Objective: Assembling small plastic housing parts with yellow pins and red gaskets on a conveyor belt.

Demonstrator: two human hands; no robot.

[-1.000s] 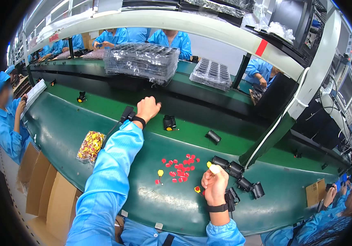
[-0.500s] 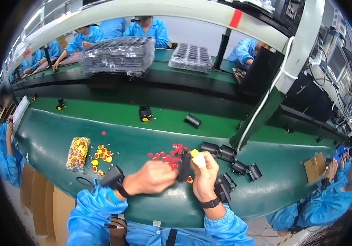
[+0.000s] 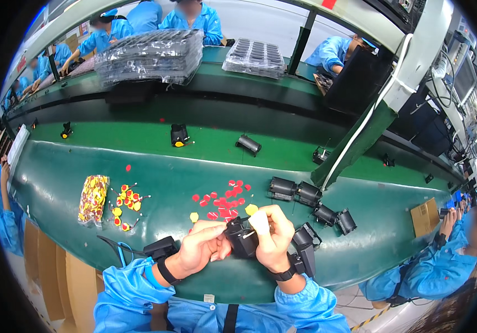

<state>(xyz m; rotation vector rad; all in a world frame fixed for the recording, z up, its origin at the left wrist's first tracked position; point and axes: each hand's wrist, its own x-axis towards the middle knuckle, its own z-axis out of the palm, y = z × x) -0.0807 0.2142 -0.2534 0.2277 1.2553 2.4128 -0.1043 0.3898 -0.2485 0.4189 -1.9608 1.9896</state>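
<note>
Between my hands is a black plastic housing (image 3: 242,242), tilted, with a short pale wire or tab on its face. My left hand (image 3: 202,244) grips its left side with thumb and fingers. My right hand (image 3: 274,236) is closed at its right side, and a white finger cot (image 3: 260,222) covers one finger. At that fingertip shows a small yellow six-sided piece (image 3: 251,210), seemingly pinched there. Just beyond my hands lie several red discs (image 3: 228,202). Another yellow piece (image 3: 194,217) rests near my left fingers.
A clear bag of yellow and red pieces (image 3: 93,198) lies left, beside loose wired ones (image 3: 127,198). Several black housings (image 3: 308,193) stand right. More parts sit on the green belt (image 3: 211,136) behind. A slanted post (image 3: 355,141) rises at right. Co-workers sit around.
The black housing has turned and come lower, its broad face now showing. My left hand has gone from blurred motion to a steady grip. The view has shifted slightly.
</note>
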